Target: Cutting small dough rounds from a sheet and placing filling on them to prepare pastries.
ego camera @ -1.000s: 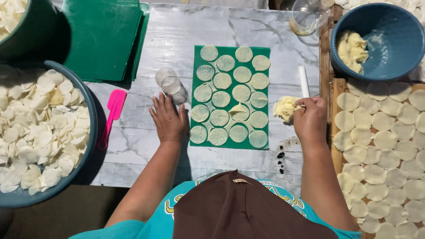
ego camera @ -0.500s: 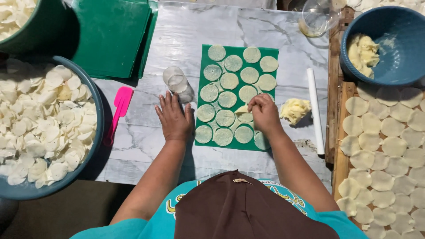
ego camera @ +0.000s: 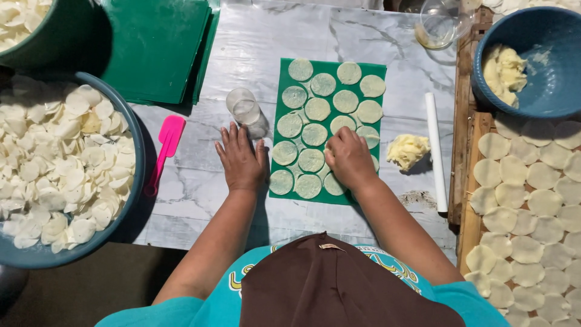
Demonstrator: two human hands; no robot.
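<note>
The left hand (ego camera: 242, 158) lies flat on the marble table (ego camera: 193, 188), fingers spread and empty, unchanged from half a second ago, just beside the green mat (ego camera: 284, 197). The right hand (ego camera: 348, 158), a second ago at the dough lump (ego camera: 407, 150), now presses on the mat's lower right among the dough discs (ego camera: 315, 134), fingers curled; whether they hold anything cannot be told. The white roller (ego camera: 436, 151) lies untouched.

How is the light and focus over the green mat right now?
Head view: the green mat and both hands, left hand and right hand, are sharp and evenly lit; soft sheen on the marble table; deep shadow beside the big basin and under the table edge.
</note>
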